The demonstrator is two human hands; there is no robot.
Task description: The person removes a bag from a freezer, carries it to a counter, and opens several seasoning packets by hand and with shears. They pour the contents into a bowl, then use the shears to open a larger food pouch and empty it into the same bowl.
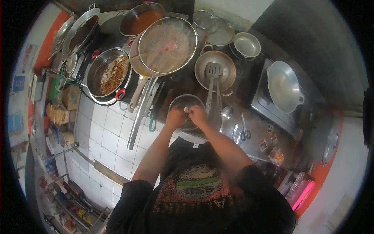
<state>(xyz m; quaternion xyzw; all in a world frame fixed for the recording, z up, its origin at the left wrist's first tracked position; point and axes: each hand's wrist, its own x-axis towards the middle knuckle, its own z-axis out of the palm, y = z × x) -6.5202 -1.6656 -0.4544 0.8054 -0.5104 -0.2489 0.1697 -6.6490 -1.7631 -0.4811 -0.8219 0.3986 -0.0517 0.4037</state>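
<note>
My left hand [176,118] and my right hand [198,117] are close together over a round, see-through bowl [175,102] at the counter's front edge. The fingers of both hands are closed at a small pale piece [186,110] between them, too small to name. What lies in the bowl is mostly hidden by my hands. Just beyond, a slotted spatula [213,71] rests in a metal wok [200,58], its handle reaching down beside the bowl. To the right of my right hand lies a metal ladle [226,113].
A large strainer [168,43] lies across pans at the left, its long handle sticking out past the counter edge. Nearby stands a pot [93,74] of brown, crumbly food. Scissors [244,130] and small packets [269,136] lie right; a pan [283,87] sits on a stove.
</note>
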